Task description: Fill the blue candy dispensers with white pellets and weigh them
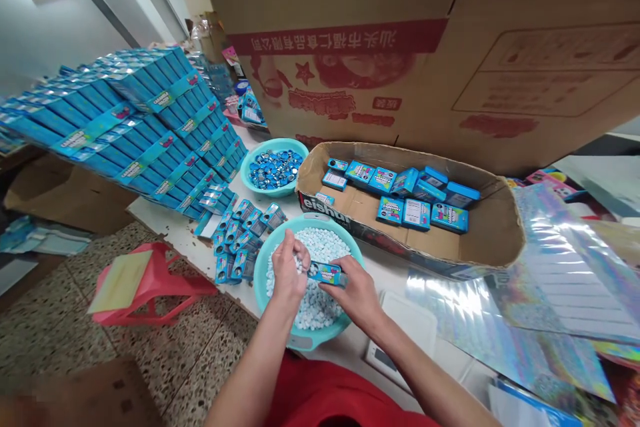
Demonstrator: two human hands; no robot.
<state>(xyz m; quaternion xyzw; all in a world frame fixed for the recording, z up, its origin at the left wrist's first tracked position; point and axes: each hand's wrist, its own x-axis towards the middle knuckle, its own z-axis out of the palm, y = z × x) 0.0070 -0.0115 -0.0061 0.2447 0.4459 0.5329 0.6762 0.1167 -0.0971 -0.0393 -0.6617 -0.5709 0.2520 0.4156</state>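
My right hand (356, 288) grips a small blue printed candy box (326, 273), held nearly level above the round turquoise basin (260, 273). Cupped at the left end of that box is my left hand (290, 270), with several small white candies (300, 260) in its curled fingers. The basin below is filled with loose white candies (320, 310). Left of it stands a cluster of upright small blue boxes (240, 240). Whether candies are inside the held box cannot be made out.
A cut-down cardboard box (345, 197) holds several blue candy boxes. Behind it rises a large printed carton (380, 0). A second turquoise basin (245, 177) contains blue-and-silver pieces. Stacked blue packs (150, 127) tower at left, above a red stool (150, 280). A white scale (405, 327) lies right.
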